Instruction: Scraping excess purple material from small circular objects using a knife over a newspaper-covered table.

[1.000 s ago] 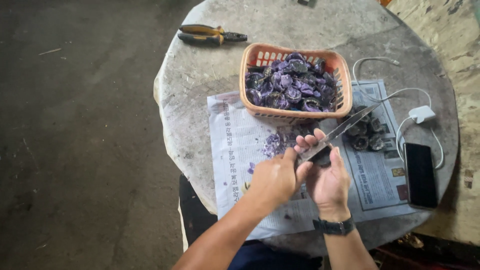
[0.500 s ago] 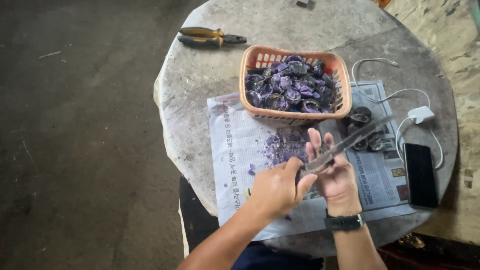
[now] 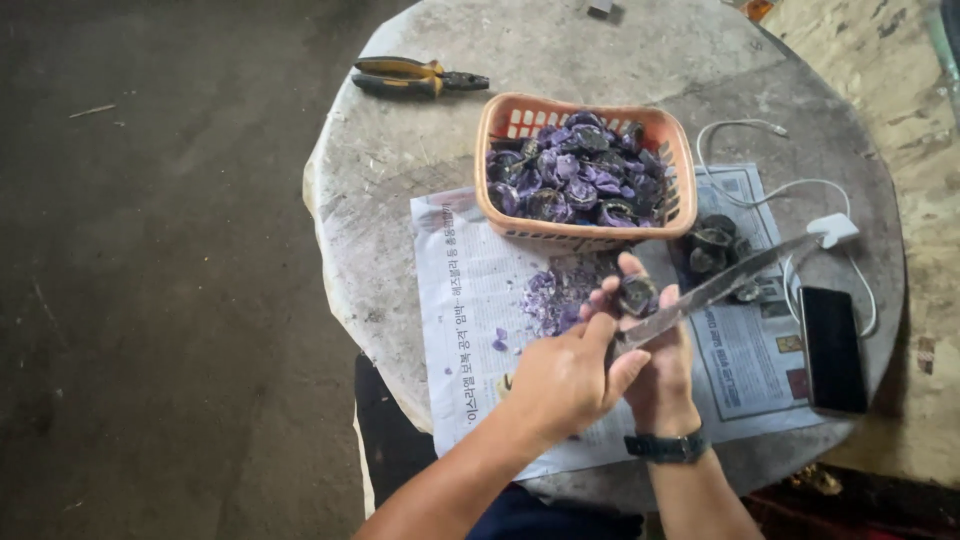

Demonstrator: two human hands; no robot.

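The left hand [image 3: 565, 380] comes in from below, curled tight round the grip of a long knife [image 3: 715, 288] whose blade slants up and away to the right. The right hand [image 3: 655, 350] sits just behind it, wrist in a dark watch [image 3: 665, 447], fingers pinching a small dark shell [image 3: 636, 294] against the blade. Just beyond the hands lie purple chips [image 3: 555, 297] on newspaper [image 3: 470, 300], then an orange basket [image 3: 560, 228] of purple shells; a black phone [image 3: 832, 350] rests on the tabletop [image 3: 400, 170] to the right.
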